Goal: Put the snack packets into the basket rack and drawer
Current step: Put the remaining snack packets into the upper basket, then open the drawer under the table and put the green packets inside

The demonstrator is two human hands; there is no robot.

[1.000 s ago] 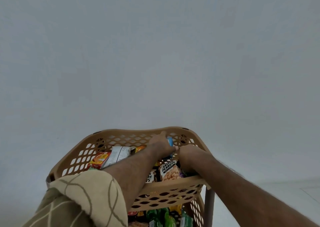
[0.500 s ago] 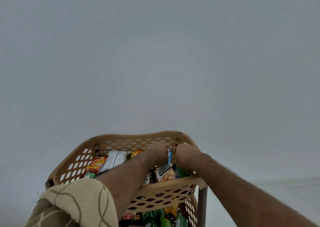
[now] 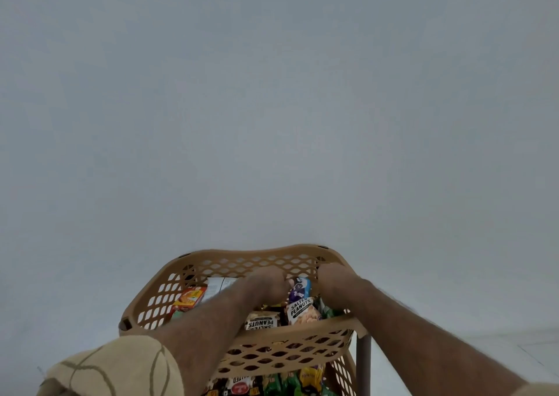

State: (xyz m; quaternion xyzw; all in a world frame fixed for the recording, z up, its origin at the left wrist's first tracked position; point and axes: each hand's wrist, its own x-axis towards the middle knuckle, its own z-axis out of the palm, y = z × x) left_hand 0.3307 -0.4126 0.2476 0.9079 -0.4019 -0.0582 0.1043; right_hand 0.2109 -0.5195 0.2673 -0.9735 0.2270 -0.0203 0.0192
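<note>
both grips, left hand [image 3: 267,283] and right hand [image 3: 334,283], fingers hidden, flank the blue packet [image 3: 298,288] in the top basket [image 3: 257,255].

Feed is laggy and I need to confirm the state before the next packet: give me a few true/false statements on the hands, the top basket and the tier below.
1. Both the left hand and the right hand are inside the top basket. True.
2. The top basket holds no packets. False: it holds several, including a salted peanuts packet.
3. An orange packet lies on the basket's left side. True.
4. The lower tier is bare. False: packets show in it.
</note>
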